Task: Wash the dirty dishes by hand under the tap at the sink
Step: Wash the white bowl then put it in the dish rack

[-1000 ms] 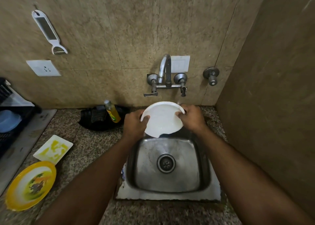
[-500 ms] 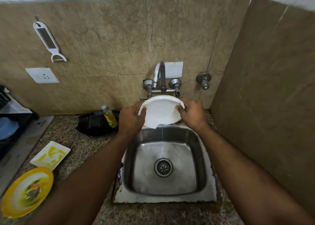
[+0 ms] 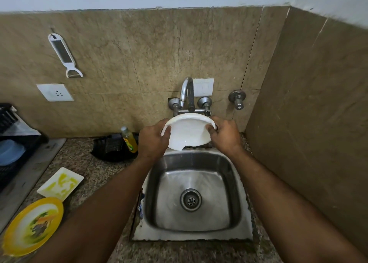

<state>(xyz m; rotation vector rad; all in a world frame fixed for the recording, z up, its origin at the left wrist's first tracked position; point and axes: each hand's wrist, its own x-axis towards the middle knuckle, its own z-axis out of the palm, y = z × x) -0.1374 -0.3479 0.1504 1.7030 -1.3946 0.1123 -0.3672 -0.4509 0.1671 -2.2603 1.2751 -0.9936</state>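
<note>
A round white plate (image 3: 189,132) is held tilted under the chrome tap (image 3: 186,92), over the back edge of the steel sink (image 3: 237,171). My left hand (image 3: 152,140) grips its left rim and my right hand (image 3: 226,134) grips its right rim. Water runs off the plate's lower edge into the basin. On the counter at the left lie a dirty yellow round plate (image 3: 32,226) and a small square white plate (image 3: 60,184) smeared with yellow.
A yellow dish-soap bottle (image 3: 129,140) stands against a black bag (image 3: 111,148) left of the tap. A dark rack (image 3: 14,143) with a blue lid sits at far left. A tiled wall (image 3: 310,123) closes the right side. A peeler (image 3: 64,56) hangs on the back wall.
The view has tilted upward, so sink and hands sit lower in the frame. Both hands keep hold of the white plate under the tap, now tilted slightly flatter.
</note>
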